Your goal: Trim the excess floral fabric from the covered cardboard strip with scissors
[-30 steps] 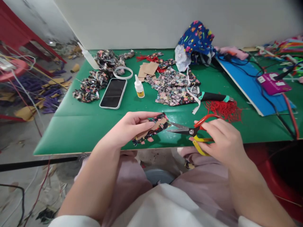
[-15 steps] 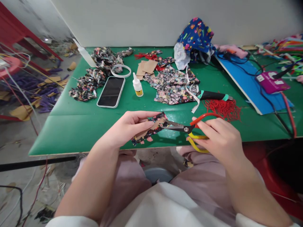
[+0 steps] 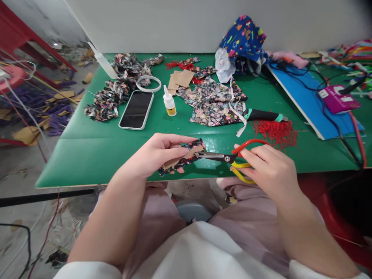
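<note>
Our left hand [image 3: 162, 153] is closed on the floral-covered card [image 3: 190, 155], pinched between thumb and fingers above the near edge of the green table [image 3: 87, 155]. Our right hand [image 3: 270, 168] grips the scissors [image 3: 226, 158] by their red and yellow handles; the blades are nearly together, their tips at the card's right end. Whether they touch it, we cannot tell. Beyond the hands, we note the glue bottle [image 3: 170, 104] standing right of the phone [image 3: 136, 110]. Floral fabric [image 3: 215, 106] lies toward the far edge, with the cutter [image 3: 263, 115] at its right, against red threads [image 3: 274, 133].
</note>
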Available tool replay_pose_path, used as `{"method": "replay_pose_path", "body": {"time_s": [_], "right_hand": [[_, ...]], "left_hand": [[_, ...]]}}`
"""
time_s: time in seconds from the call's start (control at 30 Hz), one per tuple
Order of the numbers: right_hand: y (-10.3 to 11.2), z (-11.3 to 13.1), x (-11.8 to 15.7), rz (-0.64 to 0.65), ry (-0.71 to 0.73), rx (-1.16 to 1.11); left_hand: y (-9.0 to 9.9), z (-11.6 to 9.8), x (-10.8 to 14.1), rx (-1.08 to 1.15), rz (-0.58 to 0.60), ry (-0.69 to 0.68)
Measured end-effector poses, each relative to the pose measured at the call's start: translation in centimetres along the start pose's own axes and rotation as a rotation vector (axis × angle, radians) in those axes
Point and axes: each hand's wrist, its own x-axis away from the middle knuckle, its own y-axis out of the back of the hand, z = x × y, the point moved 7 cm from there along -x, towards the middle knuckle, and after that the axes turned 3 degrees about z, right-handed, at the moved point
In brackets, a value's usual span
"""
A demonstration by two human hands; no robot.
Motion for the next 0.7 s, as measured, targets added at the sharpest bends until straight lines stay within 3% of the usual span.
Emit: {"method": "replay_pose_path", "body": {"time_s": [0.47,0.57,0.7], "right_hand": [[-0.8,0.1,0.0,0.046,0.033,0.0],[-0.8,-0.4,0.1,-0.008,0.023,-0.097],[-0.8,-1.7,0.1,-0.067,-0.119,-0.373]], "left_hand": [[-0.4,0.2,-0.4,-0.077,0.047,0.012],[-0.4,0.1,-0.4,-0.104,0.043,0.008],[-0.2,0.2,-0.6,-0.08,0.04,-0.003]]}}
